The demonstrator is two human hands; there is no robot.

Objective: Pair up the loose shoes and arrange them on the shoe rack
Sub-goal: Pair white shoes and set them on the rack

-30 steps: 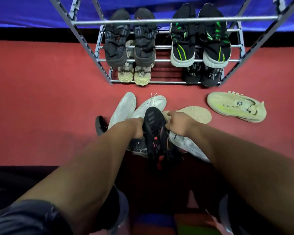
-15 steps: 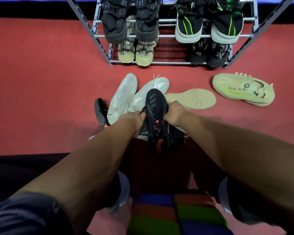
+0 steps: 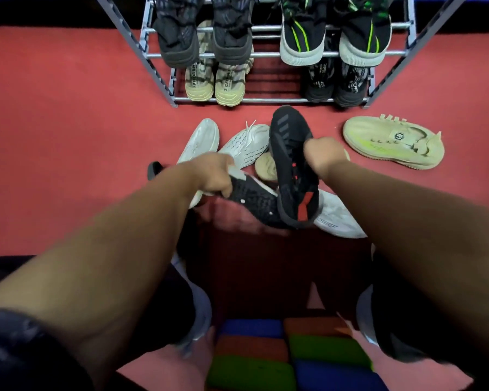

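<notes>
On the red carpet (image 3: 54,142) before the metal shoe rack (image 3: 158,77), both hands work over a heap of loose shoes. The right hand (image 3: 323,156) is closed on a black sneaker with red accents (image 3: 291,165), holding it with toe toward the rack and heel opening toward the person. The left hand (image 3: 213,176) is closed on a second black knit sneaker (image 3: 254,203), which lies low across the pile with its far end touching the heel of the raised one. Beneath and behind them lie two white sneakers (image 3: 246,145), a beige sole (image 3: 266,166) turned up, and another white shoe (image 3: 339,218) partly under the right forearm. Well off to the right, a pale yellow-green sneaker (image 3: 393,142) lies on its side, alone. The rack already carries four pairs: dark grey (image 3: 203,38) and black with green stripes (image 3: 331,38) on the upper bars, beige (image 3: 212,83) and black (image 3: 336,83) on the lowest.
</notes>
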